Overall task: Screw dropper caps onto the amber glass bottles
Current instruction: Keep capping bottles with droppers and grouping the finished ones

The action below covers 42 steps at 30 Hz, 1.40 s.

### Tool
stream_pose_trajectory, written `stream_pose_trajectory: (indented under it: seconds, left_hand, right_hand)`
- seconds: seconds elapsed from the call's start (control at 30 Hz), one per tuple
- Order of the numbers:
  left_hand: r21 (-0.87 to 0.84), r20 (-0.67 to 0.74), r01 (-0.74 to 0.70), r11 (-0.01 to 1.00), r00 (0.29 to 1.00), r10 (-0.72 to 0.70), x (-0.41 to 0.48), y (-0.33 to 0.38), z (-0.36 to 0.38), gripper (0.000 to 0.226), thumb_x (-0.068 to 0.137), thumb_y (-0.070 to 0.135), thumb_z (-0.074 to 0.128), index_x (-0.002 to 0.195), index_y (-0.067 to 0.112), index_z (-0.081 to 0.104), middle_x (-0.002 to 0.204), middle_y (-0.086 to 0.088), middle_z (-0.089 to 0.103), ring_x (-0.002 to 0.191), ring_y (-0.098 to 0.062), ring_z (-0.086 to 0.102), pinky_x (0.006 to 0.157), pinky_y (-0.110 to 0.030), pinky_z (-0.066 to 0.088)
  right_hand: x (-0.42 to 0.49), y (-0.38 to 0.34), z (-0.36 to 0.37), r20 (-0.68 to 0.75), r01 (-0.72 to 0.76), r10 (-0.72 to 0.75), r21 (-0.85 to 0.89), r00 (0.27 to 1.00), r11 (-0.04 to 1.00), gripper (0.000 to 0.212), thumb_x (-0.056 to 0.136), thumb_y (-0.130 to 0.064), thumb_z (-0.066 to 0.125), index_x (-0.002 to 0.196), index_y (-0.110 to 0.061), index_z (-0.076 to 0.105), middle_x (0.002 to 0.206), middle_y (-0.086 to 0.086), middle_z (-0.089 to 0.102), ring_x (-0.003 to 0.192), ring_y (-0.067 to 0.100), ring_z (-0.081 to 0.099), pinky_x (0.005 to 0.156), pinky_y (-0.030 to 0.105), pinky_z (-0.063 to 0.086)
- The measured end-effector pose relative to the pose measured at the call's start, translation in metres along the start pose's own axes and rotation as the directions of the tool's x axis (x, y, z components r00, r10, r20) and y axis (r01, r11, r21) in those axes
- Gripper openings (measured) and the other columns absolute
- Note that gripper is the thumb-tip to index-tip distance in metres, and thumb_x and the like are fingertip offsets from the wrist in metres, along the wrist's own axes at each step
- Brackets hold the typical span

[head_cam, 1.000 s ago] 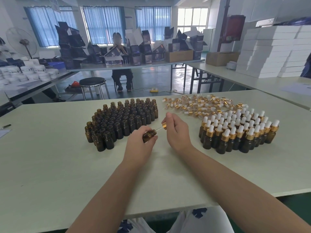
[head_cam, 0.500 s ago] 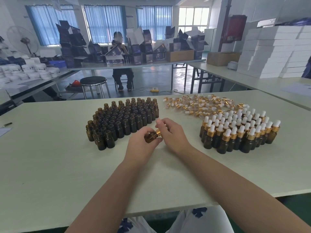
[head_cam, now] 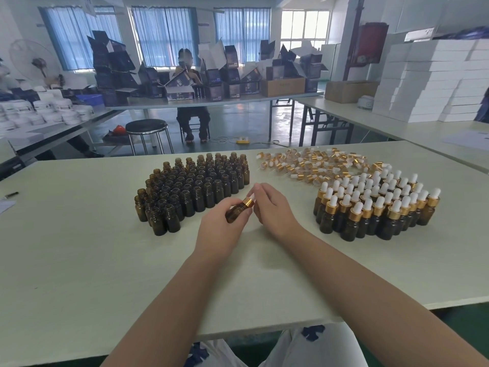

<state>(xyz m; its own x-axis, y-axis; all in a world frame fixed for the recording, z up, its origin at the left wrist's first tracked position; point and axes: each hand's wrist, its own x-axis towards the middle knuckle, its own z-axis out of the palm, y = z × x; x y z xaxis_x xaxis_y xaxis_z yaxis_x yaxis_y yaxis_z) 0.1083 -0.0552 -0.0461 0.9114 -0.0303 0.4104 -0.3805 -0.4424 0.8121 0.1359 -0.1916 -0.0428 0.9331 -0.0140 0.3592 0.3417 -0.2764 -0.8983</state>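
Capping a small amber glass bottle above the pale surface.
Left hand grip closed around it; right hand fingers pinch its gold dropper cap.

A packing workshop: long work tables, stacked white boxes, open dark cartons, and a tabletop crowded with amber bottles and dropper caps

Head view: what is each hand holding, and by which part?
The left hand grips one amber bottle, tilted, around its body. The right hand has its fingertips at the bottle's gold dropper cap.
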Motion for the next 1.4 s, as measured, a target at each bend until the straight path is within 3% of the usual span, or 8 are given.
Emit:
stream_pose_trajectory:
  seconds: [0.17, 0.33, 0.53, 0.73, 0.97, 1.1, 1.3, 1.4]
  left_hand:
    - [0.003, -0.015, 0.027, 1.000, 1.000, -0.027, 0.0006, -0.0009, 0.0000, 0.012, 0.085, 0.031, 0.069, 0.096, 0.030, 0.065, 0.072, 0.016, 0.060, 0.069, 0.007, 0.053, 0.058, -0.006, 0.037]
    - [0.013, -0.012, 0.077, 0.997, 0.997, -0.077, 0.0014, 0.0002, -0.0008, 0.024, 0.081, 0.035, 0.074, 0.100, 0.030, 0.061, 0.082, 0.016, 0.062, 0.076, 0.010, 0.055, 0.061, -0.002, 0.038]
    - [0.018, 0.008, 0.077, 0.997, 0.997, -0.077, 0.0000, 0.0020, -0.0008, 0.028, 0.079, 0.034, 0.075, 0.103, 0.030, 0.062, 0.085, 0.014, 0.063, 0.078, 0.003, 0.057, 0.061, -0.001, 0.038]
    - [-0.003, 0.018, 0.076, 0.997, 0.997, -0.076, -0.0005, 0.0031, -0.0006, 0.021, 0.080, 0.033, 0.075, 0.096, 0.034, 0.061, 0.084, 0.014, 0.063, 0.079, 0.007, 0.055, 0.059, -0.001, 0.038]
    - [0.033, 0.015, 0.054, 0.998, 0.998, -0.055, 0.0005, 0.0031, -0.0005, 0.020, 0.079, 0.035, 0.075, 0.080, 0.043, 0.056, 0.080, 0.014, 0.062, 0.078, 0.001, 0.055, 0.062, -0.010, 0.039]
    - [0.062, 0.017, 0.038, 0.997, 0.999, -0.039, 0.0010, 0.0020, 0.0001, 0.022, 0.079, 0.035, 0.075, 0.073, 0.042, 0.055, 0.079, 0.011, 0.062, 0.076, -0.006, 0.056, 0.069, -0.025, 0.044]
    - [0.060, 0.026, 0.033, 0.998, 0.999, -0.035, 0.0013, 0.0024, -0.0004, 0.018, 0.079, 0.035, 0.075, 0.079, 0.039, 0.057, 0.080, 0.010, 0.062, 0.077, -0.008, 0.056, 0.068, -0.025, 0.044]
    - [0.060, 0.020, 0.047, 0.997, 0.999, -0.048, 0.0009, 0.0028, -0.0004, 0.019, 0.080, 0.036, 0.074, 0.078, 0.041, 0.056, 0.081, 0.010, 0.061, 0.076, -0.007, 0.056, 0.067, -0.024, 0.043]
  right_hand:
    - [0.0008, -0.0001, -0.0037, 0.015, -0.048, 0.047, 0.029, 0.999, 0.998, 0.020, 0.096, -0.021, 0.047, 0.081, -0.026, 0.058, 0.059, -0.009, 0.051, 0.050, 0.002, 0.043, 0.054, 0.025, 0.037]
    - [0.0010, 0.0001, -0.0048, 0.002, -0.015, 0.015, -0.054, 1.000, 0.998, 0.023, 0.096, -0.031, 0.051, 0.073, -0.029, 0.056, 0.057, -0.014, 0.052, 0.053, 0.000, 0.044, 0.054, 0.018, 0.039]
    - [0.0030, 0.0035, -0.0059, -0.042, 0.017, -0.024, -0.162, 0.999, 0.987, 0.052, 0.094, -0.045, 0.051, 0.068, 0.001, 0.054, 0.049, -0.009, 0.038, 0.050, 0.003, 0.037, 0.049, 0.012, 0.032]
    - [0.0023, 0.0015, -0.0053, -0.023, -0.040, 0.038, -0.124, 0.999, 0.991, 0.052, 0.096, -0.054, 0.037, 0.062, -0.016, 0.046, 0.055, -0.005, 0.040, 0.050, 0.004, 0.035, 0.055, 0.025, 0.033]
    - [0.0048, 0.0014, -0.0069, 0.006, -0.091, 0.091, 0.015, 0.996, 0.996, 0.026, 0.089, -0.016, 0.046, 0.064, -0.022, 0.050, 0.057, -0.008, 0.043, 0.058, 0.012, 0.036, 0.059, 0.032, 0.031]
    - [0.0036, 0.0015, -0.0073, 0.000, -0.059, 0.060, -0.036, 0.998, 0.998, 0.034, 0.091, -0.021, 0.050, 0.057, -0.019, 0.044, 0.053, -0.006, 0.038, 0.054, 0.011, 0.033, 0.057, 0.031, 0.030]
    - [0.0017, 0.0013, -0.0068, -0.016, -0.036, 0.035, -0.116, 0.999, 0.993, 0.049, 0.096, -0.048, 0.044, 0.058, -0.017, 0.042, 0.049, -0.009, 0.034, 0.049, 0.007, 0.031, 0.048, 0.019, 0.028]
    - [0.0038, 0.0020, -0.0065, -0.024, -0.067, 0.066, -0.067, 0.998, 0.995, 0.036, 0.096, -0.033, 0.046, 0.063, -0.017, 0.045, 0.057, -0.005, 0.041, 0.057, 0.012, 0.036, 0.059, 0.030, 0.034]
